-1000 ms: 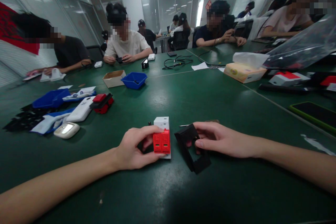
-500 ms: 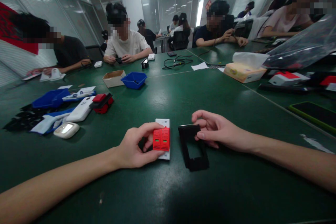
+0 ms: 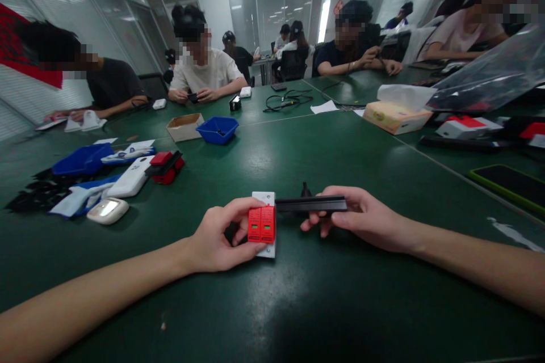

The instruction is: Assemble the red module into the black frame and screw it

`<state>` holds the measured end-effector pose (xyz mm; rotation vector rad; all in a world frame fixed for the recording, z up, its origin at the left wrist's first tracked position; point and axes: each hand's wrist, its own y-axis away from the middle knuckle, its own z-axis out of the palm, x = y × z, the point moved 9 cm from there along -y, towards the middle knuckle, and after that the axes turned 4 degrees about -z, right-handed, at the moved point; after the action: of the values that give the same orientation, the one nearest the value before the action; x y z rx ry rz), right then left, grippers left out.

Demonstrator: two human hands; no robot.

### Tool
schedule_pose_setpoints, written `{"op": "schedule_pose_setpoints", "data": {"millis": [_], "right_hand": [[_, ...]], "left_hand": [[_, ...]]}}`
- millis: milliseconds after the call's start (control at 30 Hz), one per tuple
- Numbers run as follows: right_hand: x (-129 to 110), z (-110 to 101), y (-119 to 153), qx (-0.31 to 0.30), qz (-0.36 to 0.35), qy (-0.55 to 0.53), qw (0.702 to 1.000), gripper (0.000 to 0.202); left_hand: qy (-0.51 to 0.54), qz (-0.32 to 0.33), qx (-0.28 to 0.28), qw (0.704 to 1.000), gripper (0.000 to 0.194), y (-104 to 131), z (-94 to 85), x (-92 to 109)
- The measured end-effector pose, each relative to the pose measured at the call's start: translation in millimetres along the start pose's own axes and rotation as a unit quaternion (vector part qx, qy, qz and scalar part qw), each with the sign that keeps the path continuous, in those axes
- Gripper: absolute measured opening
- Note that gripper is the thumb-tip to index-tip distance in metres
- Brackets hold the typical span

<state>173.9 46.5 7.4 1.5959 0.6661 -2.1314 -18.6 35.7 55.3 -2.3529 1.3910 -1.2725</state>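
Note:
My left hand grips a surge protector with two red modules, each with a small green window, on a pale grey base. Its thumb and fingers close on the module's top and bottom ends. In my right hand is a black plastic frame, pinched between thumb and fingers and turned edge-on, so its opening is hidden. A small black peg sticks up from its far side. The frame's left end comes up to the right edge of the grey base; whether they touch, I cannot tell.
On the left lie a blue tray, gloves, a white box, a round-cornered white device and a red-and-black part. Farther back are a blue bin, a cardboard box, tissues and a phone. Several people sit around.
My right hand has tilted the black frame from showing its open face to edge-on, bringing its left end closer to the surge protector. My left hand has stayed almost still.

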Motion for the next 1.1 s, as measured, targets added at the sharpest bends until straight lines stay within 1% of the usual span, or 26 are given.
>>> {"op": "schedule_pose_setpoints", "data": {"millis": [100, 133, 167, 200, 267, 333, 367, 433, 500, 567, 600, 633, 667, 700, 767, 833, 900, 967, 1033, 1100], "right_hand": [[-2, 1, 4, -0.019, -0.024, 0.108, 0.994, 0.031], [-5, 1, 6, -0.019, -0.038, 0.163, 0.986, 0.031], [-10, 2, 7, -0.022, -0.062, 0.228, 0.971, 0.029], [-15, 6, 9, -0.033, -0.093, 0.294, 0.951, 0.027], [-24, 21, 13, -0.078, -0.156, 0.406, 0.897, 0.022], [-26, 38, 17, -0.13, -0.2, 0.479, 0.845, 0.018], [-27, 43, 18, -0.143, -0.214, 0.503, 0.825, 0.017], [-27, 48, 19, -0.145, -0.228, 0.546, 0.793, 0.015], [-26, 50, 19, -0.139, -0.24, 0.578, 0.767, 0.013], [-25, 51, 19, -0.138, -0.251, 0.602, 0.746, 0.015], [-25, 51, 19, -0.138, -0.254, 0.608, 0.739, 0.016], [-25, 51, 20, -0.138, -0.257, 0.607, 0.739, 0.017], [-26, 49, 20, -0.137, -0.259, 0.597, 0.747, 0.018], [-28, 48, 20, -0.133, -0.259, 0.579, 0.761, 0.019], [-33, 41, 21, -0.107, -0.256, 0.523, 0.806, 0.023], [-38, 29, 20, -0.053, -0.236, 0.455, 0.857, 0.024], [-37, 15, 17, 0.01, -0.189, 0.371, 0.909, 0.022], [-30, 5, 14, 0.051, -0.136, 0.278, 0.95, 0.023], [-23, 3, 12, 0.064, -0.106, 0.197, 0.973, 0.027], [-20, 3, 9, 0.062, -0.099, 0.145, 0.982, 0.029]], "left_hand": [[0.003, -0.009, -0.002, 1.0, 0.055, 0, 0.5, -2], [0.005, -0.011, -0.002, 1.0, 0.055, 0, 0.6, -2], [0.005, -0.013, -0.001, 1.0, 0.055, 1, 0.6, -3], [0.005, -0.015, -0.001, 1.0, 0.054, 1, 0.7, -4], [0.005, -0.016, -0.006, 1.0, 0.055, 2, 1.5, -5], [0.005, -0.013, -0.011, 1.0, 0.056, 2, 2.2, -5], [0.006, -0.011, -0.013, 1.0, 0.057, 3, 2.5, -5], [0.01, -0.004, -0.017, 1.0, 0.058, 2, 3.2, -4], [0.015, 0.002, -0.022, 1.0, 0.059, 2, 4.1, -2], [0.021, 0.004, -0.025, 0.999, 0.058, 2, 4.8, -2], [0.023, 0.003, -0.026, 0.999, 0.058, 2, 5.3, -2], [0.025, -0.002, -0.027, 0.999, 0.058, 2, 5.5, -3], [0.026, -0.01, -0.026, 0.999, 0.058, 2, 5.7, -5], [0.027, -0.021, -0.026, 0.999, 0.058, 2, 5.8, -7], [0.031, -0.044, -0.028, 0.998, 0.056, 2, 6.4, -12], [0.036, -0.06, -0.032, 0.997, 0.054, 2, 7.2, -15], [0.038, -0.062, -0.041, 0.996, 0.054, 2, 8.6, -15], [0.035, -0.06, -0.056, 0.996, 0.056, 2, 10.6, -15], [0.029, -0.052, -0.073, 0.996, 0.058, 2, 12.6, -13], [0.017, -0.037, -0.088, 0.995, 0.058, 2, 14.2, -10]]}}
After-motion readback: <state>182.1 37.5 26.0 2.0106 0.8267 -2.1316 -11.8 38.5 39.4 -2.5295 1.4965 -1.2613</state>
